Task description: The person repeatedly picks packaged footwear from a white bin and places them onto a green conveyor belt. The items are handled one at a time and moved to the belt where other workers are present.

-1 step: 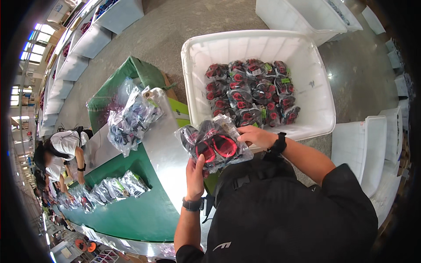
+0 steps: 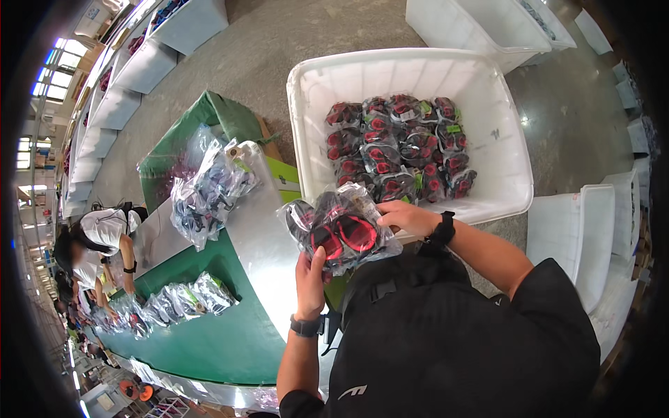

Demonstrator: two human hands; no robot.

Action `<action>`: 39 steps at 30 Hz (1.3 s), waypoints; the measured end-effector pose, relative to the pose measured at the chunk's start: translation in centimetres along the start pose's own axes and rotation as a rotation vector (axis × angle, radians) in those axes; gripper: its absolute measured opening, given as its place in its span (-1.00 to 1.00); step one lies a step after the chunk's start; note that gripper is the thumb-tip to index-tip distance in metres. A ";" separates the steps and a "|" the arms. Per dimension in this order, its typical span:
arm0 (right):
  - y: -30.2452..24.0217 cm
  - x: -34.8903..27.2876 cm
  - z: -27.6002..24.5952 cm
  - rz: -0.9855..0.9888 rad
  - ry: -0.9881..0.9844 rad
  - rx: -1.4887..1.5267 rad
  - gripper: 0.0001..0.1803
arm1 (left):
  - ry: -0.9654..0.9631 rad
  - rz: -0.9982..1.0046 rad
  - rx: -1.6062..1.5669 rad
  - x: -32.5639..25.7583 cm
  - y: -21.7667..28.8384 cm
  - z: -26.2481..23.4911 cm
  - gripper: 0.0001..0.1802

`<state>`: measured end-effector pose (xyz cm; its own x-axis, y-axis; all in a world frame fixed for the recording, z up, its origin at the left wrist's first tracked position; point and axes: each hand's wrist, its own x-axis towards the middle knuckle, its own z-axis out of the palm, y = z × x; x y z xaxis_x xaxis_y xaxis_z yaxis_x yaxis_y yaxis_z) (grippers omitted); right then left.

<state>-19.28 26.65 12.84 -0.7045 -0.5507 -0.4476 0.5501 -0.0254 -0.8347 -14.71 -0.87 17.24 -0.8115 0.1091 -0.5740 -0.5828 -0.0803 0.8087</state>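
One left hand and one right hand, half-curled, grip bagged shoes near a roomy bin's rim.

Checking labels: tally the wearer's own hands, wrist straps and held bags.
Left hand and right hand: 2
Black wrist straps: 2, one per wrist
Held bag: 1
Total: 5
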 end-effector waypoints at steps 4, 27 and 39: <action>-0.9 -0.5 -1.3 -0.046 -0.029 -0.044 -0.62 | 0.063 0.004 0.042 0.1 0.4 1.5 -0.72; 12.1 0.7 -13.8 0.259 0.594 0.465 -0.75 | 0.117 0.082 0.817 0.4 -7.5 -3.1 -0.47; 13.3 3.3 -24.2 0.280 0.933 0.710 -0.13 | 0.283 -0.233 0.583 -6.9 -16.4 -10.8 -0.50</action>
<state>-25.16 44.63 -7.49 -0.4131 0.1971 -0.8891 0.6532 -0.6162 -0.4401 -0.04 -11.03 6.54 -0.6935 -0.2107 -0.6890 -0.6902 0.4686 0.5514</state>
